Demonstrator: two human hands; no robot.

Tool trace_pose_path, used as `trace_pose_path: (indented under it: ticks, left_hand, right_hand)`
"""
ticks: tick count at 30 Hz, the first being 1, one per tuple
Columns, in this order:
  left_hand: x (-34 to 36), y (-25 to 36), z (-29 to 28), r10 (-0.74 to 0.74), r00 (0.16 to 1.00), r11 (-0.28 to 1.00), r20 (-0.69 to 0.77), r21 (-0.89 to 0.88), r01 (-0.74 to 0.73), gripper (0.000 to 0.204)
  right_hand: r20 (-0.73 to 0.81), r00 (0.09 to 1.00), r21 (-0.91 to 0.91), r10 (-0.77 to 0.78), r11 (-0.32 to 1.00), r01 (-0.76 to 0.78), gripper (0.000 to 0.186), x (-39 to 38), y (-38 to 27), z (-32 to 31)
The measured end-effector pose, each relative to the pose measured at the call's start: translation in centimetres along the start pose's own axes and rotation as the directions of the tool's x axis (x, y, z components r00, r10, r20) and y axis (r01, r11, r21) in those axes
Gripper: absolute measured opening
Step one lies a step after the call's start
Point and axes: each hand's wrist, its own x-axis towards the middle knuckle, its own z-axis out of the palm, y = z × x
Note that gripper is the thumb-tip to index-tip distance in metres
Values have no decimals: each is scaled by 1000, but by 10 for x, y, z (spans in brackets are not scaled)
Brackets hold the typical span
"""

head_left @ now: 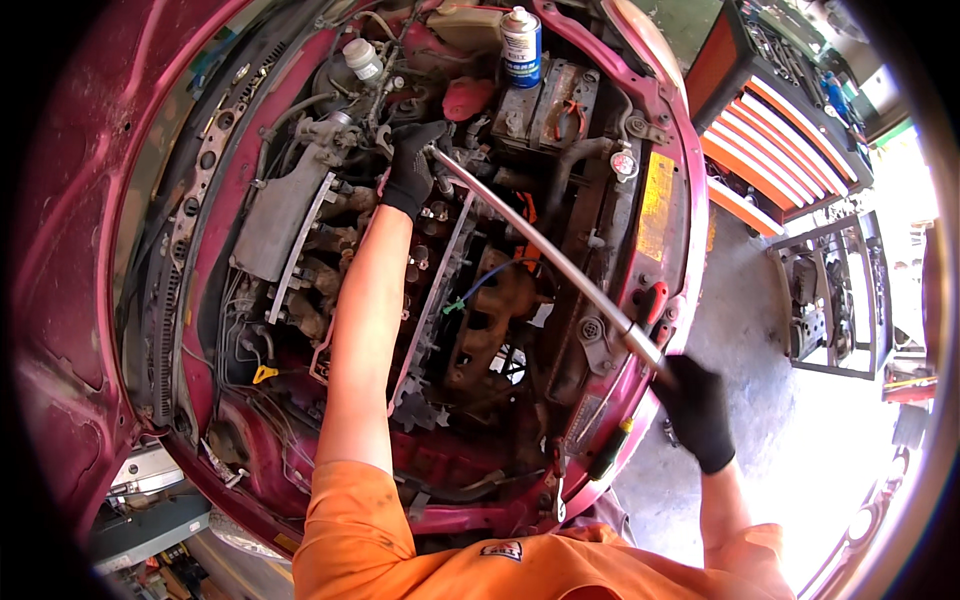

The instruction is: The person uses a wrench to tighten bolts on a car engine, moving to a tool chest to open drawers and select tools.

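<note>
A long-handled wrench (550,255) with a shiny steel shaft slants across the engine bay, from the engine's far end down to the front edge of the car at right. My right hand (700,410), in a black glove, is wrapped around its thick grip end, out past the car's front edge. At the other end, my left hand (410,165), also gloved in black, closes over the wrench's head. What the head sits on is hidden beneath that glove. Under my left forearm lies the opened engine (425,255), and a rusty brown manifold (490,305) shows beside it.
A blue and white spray can (522,55) stands on the battery (545,115), near orange-handled pliers (571,118). Along the front edge lie a red-handled screwdriver (655,302), a yellow-and-black screwdriver (611,450) and a ratchet (560,492). An orange-drawered tool cabinet (780,140) and a metal rack (838,300) stand right.
</note>
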Motion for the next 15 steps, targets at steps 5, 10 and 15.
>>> trace_pose_path:
  ticks: [5,10,15]
  left_hand:
    - [-2,-2,-15,10,997,1000,-81,-18,-12,23]
    - [-7,-4,8,-3,994,995,-106,-101,-8,22]
    - [-20,-1,16,-6,967,997,-254,-76,-14,17]
  right_hand:
    - [-497,849,-325,-177,946,7,11,75,31,-7]
    - [-486,816,-658,-311,745,-108,13,128,83,-16]
    - [-457,776,-735,-434,676,-55,21,173,139,-17]
